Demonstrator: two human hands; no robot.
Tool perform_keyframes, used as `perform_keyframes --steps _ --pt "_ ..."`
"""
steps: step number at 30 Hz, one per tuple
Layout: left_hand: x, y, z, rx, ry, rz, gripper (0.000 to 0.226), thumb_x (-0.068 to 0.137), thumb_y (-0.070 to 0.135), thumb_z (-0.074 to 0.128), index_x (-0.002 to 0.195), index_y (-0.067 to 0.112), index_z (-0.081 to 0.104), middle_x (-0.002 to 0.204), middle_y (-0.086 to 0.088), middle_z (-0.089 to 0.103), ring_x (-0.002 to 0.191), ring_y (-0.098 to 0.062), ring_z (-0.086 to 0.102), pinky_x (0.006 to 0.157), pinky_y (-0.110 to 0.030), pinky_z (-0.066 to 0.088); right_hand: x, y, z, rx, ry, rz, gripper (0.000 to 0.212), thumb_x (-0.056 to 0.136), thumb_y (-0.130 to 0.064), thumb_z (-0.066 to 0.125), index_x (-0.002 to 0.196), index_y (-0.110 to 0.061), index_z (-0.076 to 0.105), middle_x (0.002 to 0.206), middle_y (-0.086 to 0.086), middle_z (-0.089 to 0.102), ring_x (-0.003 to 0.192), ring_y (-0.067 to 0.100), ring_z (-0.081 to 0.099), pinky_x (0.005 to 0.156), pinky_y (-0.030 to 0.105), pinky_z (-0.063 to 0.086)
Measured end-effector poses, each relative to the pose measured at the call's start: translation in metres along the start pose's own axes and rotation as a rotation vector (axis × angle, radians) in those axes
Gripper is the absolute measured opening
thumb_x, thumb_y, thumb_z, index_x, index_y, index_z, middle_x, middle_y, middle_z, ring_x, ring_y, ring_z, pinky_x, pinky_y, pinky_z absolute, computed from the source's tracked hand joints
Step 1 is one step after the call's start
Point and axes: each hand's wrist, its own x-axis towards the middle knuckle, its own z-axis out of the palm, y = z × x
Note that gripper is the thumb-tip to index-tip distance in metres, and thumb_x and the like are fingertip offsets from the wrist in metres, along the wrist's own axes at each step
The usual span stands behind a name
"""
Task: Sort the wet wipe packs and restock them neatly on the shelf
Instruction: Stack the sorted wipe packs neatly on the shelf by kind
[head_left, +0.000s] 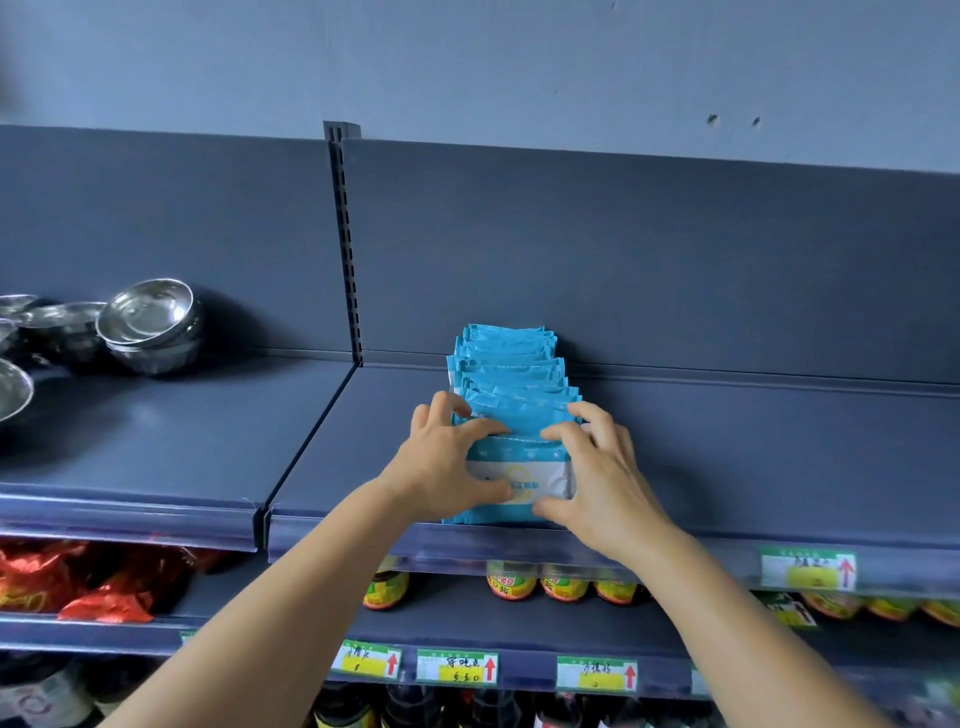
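Now both hands (524, 467) grip the front wet wipe pack (521, 480) between them.

Both arms reach forward, left hand (445, 460) and right hand (597, 475) with fingers curled.

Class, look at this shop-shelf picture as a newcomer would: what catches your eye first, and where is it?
The bright blue row of wet wipe packs stands out first, lined up front to back in the middle of the dark top shelf. The left hand and right hand grip the front pack at the shelf's edge from either side. Next come the shiny steel bowls stacked at the far left of the same level.
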Motion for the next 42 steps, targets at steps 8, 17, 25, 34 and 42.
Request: perform_keyframes --steps 8,17,25,34,42 --pt "-0.012 0.004 0.010 -0.423 0.019 -0.189 0.084 0.069 0.026 0.084 0.132 0.028 0.029 0.122 0.015 0.047 0.100 -0.005 0.049 0.076 -0.015 0.040 0.005 0.000 -0.001 0.340 -0.186 0.231 0.078 0.078 -0.029 0.073 0.136 -0.036 0.021 0.116 -0.012 0.057 0.088 0.008 0.058 0.063 0.018 0.046" --pt "0.007 -0.003 -0.007 -0.532 0.051 -0.334 0.091 0.080 0.054 0.066 0.147 0.015 0.019 0.143 0.002 0.043 0.123 -0.017 0.048 0.094 -0.029 0.044 0.029 0.019 -0.011 0.554 -0.183 0.292 0.071 0.084 -0.046 0.064 0.142 -0.035 0.026 0.139 -0.020 0.043 0.128 0.010 0.044 0.100 0.030 0.038" --pt "0.078 -0.020 -0.010 -0.626 -0.095 -0.426 0.090 0.085 0.069 0.042 0.152 0.019 0.008 0.154 0.003 0.029 0.139 -0.019 0.032 0.111 -0.034 0.026 0.100 0.037 -0.005 0.875 -0.243 0.479 0.090 0.090 -0.062 0.042 0.151 -0.024 -0.012 0.160 -0.008 0.001 0.147 0.011 0.009 0.117 0.036 0.007" --pt "0.108 -0.031 -0.004 -0.728 -0.215 -0.451 0.096 0.083 0.067 0.051 0.153 0.023 0.001 0.154 0.002 0.030 0.136 -0.018 0.038 0.115 -0.037 0.028 0.123 0.038 0.012 0.884 -0.322 0.397 0.086 0.080 -0.074 0.044 0.151 -0.033 0.016 0.153 -0.013 0.029 0.141 0.010 0.027 0.118 0.038 0.018" --pt "0.098 -0.023 -0.017 -0.519 -0.135 -0.386 0.089 0.088 0.067 0.037 0.153 0.018 -0.001 0.158 -0.001 0.020 0.144 -0.022 0.023 0.115 -0.035 0.019 0.109 0.030 -0.002 0.864 -0.281 0.406 0.082 0.092 -0.060 0.041 0.153 -0.024 0.000 0.159 -0.011 0.012 0.144 0.009 0.020 0.113 0.030 0.016"
